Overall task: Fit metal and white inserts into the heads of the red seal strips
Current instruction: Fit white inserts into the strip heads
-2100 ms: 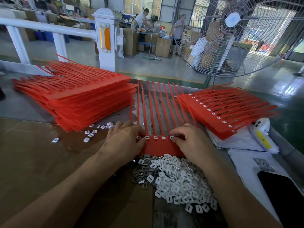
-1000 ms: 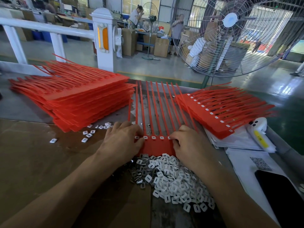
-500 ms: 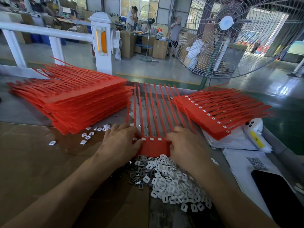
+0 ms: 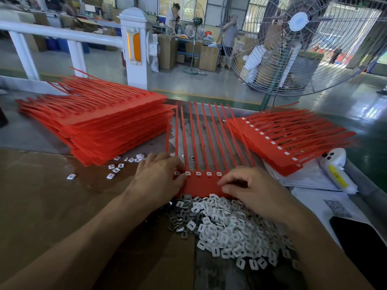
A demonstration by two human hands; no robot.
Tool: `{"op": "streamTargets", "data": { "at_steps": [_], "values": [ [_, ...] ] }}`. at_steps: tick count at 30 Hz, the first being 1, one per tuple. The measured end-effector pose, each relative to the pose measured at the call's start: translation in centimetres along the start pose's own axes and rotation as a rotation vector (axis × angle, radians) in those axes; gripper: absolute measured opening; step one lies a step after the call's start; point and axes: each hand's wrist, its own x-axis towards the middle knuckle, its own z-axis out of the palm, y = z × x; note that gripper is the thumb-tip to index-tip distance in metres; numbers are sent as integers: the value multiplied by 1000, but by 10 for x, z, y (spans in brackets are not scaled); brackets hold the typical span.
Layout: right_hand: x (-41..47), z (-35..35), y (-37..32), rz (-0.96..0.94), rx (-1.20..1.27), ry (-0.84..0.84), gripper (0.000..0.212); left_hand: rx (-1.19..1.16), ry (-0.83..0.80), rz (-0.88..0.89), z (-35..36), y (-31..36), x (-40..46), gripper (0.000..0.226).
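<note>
Left grip (image 4: pixel 159 176) pins red seal strip sheet (image 4: pixel 201 185) flat on desk (image 4: pixel 52 197), steadying heads; right grip (image 4: pixel 249 187) curled, holding nothing visible, beside insert pile (image 4: pixel 226 225).

No lettering can be read: the yellow label (image 4: pixel 335 173) and the printed code on the paper (image 4: pixel 337 208) are blurred.
</note>
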Motion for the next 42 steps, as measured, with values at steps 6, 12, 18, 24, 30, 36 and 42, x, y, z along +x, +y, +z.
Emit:
{"op": "streamTargets", "data": {
  "at_steps": [6, 12, 18, 24, 30, 36, 42],
  "values": [
    [-6, -7, -3, -14, 72, -95, 12, 7, -5, -11, 0, 2, 0, 28],
    [-5, 0, -11, -87, 73, -180, 18, 1, 6, -8, 1, 0, 1, 26],
    [-5, 0, -13, -69, 112, -170, 8, -2, 6, -6, 2, 0, 1, 26],
    [-8, -1, -14, -69, 49, -197, 15, 5, 4, -4, 1, 1, 0, 27],
    [-7, 3, -14, -103, 33, -161, 9, 4, 1, -3, 1, 1, 0, 28],
    [-7, 7, -13, -65, 128, -104, 5, 4, -1, -1, 0, 2, 0, 28],
    [-2, 11, -12, 51, 430, 43, 7, 4, -4, -4, 0, 1, 0, 28]
  ]
}}
